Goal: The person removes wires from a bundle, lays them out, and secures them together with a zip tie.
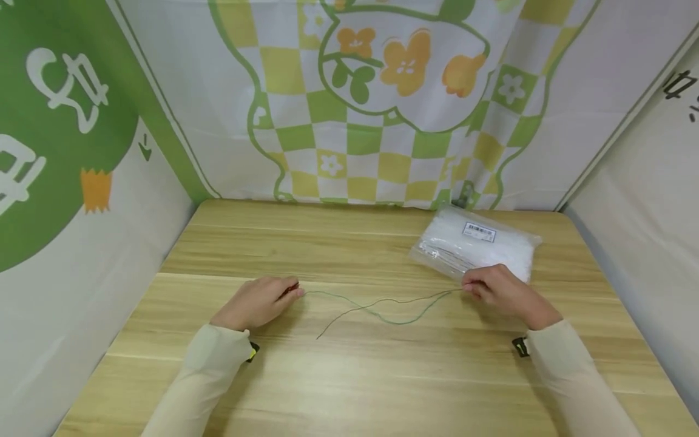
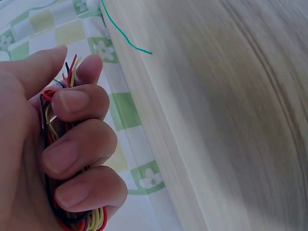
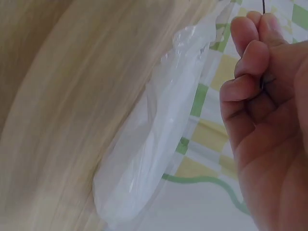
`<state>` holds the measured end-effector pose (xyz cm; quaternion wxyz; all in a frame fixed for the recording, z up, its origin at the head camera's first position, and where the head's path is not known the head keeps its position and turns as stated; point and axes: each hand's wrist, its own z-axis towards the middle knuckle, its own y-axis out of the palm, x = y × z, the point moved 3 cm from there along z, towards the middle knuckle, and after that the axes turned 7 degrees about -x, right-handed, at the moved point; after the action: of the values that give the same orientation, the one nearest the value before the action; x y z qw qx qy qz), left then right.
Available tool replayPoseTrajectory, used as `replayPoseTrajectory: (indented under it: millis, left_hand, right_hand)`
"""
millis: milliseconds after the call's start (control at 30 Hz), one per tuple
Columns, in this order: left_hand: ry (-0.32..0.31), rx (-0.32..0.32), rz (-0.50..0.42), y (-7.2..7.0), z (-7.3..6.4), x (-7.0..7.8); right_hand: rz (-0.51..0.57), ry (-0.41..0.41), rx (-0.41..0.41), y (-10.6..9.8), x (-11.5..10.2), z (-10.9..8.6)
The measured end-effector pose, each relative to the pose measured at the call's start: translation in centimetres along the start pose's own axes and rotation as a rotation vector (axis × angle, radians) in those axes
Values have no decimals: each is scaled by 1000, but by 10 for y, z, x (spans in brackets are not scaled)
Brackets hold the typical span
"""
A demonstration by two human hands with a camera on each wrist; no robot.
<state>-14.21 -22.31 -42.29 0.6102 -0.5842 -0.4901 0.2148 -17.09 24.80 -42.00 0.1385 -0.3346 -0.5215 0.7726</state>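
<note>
Both arms reach forward from bottom of head view, cream sleeves to wrists, forearms angled inward. Left hand low, knuckles up, fingers curled tight into palm, thumb along index, clenching bundle of thin strands. Right hand well apart from left, palm down, fingers bent together toward thumb, pinching fine strand at fingertips. Black strap at each wrist

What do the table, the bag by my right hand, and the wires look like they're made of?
Table: light wood or wood-look laminate, matte, with visible grain.
Bag: thin clear plastic film, glossy and crinkled, with a barcode label.
Wires: probably plastic-insulated, going by the smooth red, yellow and black coating.
</note>
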Motion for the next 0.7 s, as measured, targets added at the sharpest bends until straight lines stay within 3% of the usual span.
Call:
replayPoseTrajectory:
  millis: [300, 700]
  left_hand:
    - [50, -47, -110, 9, 11, 9]
    - [109, -55, -29, 18, 8, 14]
  right_hand:
    - [41, 41, -57, 15, -7, 7]
    - [58, 102, -123, 21, -13, 17]
